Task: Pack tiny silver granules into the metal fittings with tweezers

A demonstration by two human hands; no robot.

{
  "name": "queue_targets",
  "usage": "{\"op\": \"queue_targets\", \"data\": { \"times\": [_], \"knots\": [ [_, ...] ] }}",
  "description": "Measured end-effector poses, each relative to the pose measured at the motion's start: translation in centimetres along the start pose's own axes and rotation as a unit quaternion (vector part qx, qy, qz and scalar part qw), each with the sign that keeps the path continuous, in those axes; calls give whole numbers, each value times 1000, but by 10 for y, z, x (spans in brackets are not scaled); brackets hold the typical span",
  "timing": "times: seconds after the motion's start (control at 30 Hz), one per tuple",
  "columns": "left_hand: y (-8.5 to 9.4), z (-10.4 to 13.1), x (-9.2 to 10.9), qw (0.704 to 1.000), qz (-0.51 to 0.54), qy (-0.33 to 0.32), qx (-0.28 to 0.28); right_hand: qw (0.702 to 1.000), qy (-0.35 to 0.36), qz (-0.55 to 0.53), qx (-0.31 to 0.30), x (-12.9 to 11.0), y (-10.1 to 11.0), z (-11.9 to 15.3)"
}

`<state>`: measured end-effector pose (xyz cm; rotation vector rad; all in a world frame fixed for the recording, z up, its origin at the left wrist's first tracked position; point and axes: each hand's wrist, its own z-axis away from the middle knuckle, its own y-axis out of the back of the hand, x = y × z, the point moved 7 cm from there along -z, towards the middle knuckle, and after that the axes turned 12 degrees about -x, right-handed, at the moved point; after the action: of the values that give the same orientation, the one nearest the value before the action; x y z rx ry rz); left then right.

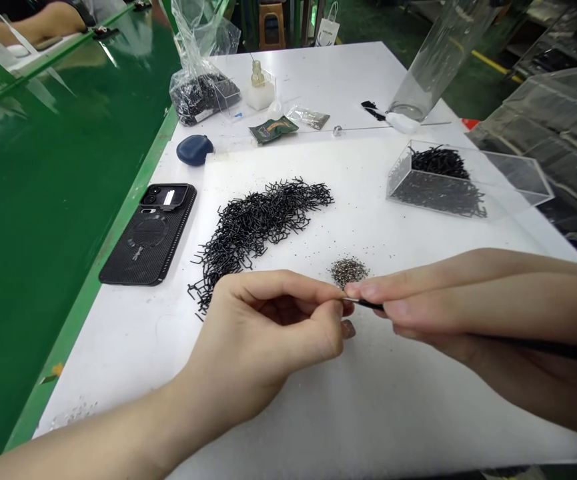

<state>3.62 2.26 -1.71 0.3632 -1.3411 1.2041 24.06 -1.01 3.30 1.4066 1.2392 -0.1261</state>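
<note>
My left hand (273,327) is closed, thumb and forefinger pinched together on something too small to make out. My right hand (448,307) grips a thin black tool with a fine metal tip, like tweezers (368,304); its tip meets the left fingertips. Just beyond the fingers lies a small heap of tiny metallic pieces (348,270), with some grains scattered around it. Behind my left hand spreads a curved pile of short, bent black pieces (263,220), partly hidden by the hand.
A clear tray (438,190) of black pieces lies at right. A black phone (148,233) and dark blue case (195,150) sit at left. Farther back are a plastic bag (201,93), small bottle (259,87), green packet (273,129) and tall clear cylinder (433,67). Another person's arm (38,27) shows upper left.
</note>
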Motion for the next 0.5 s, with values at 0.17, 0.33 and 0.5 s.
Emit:
{"op": "queue_targets", "data": {
  "times": [0.17,0.33,0.5],
  "knots": [
    [-3,0,5,999,-37,-7,2,998,-21,-53,40,3,4,-11],
    [3,10,17,977,-189,-70,66,991,-26,-117,67,15,11,-22],
    [-12,23,24,887,-428,-168,33,987,-9,-151,-62,22,-1,-31]
  ]
}}
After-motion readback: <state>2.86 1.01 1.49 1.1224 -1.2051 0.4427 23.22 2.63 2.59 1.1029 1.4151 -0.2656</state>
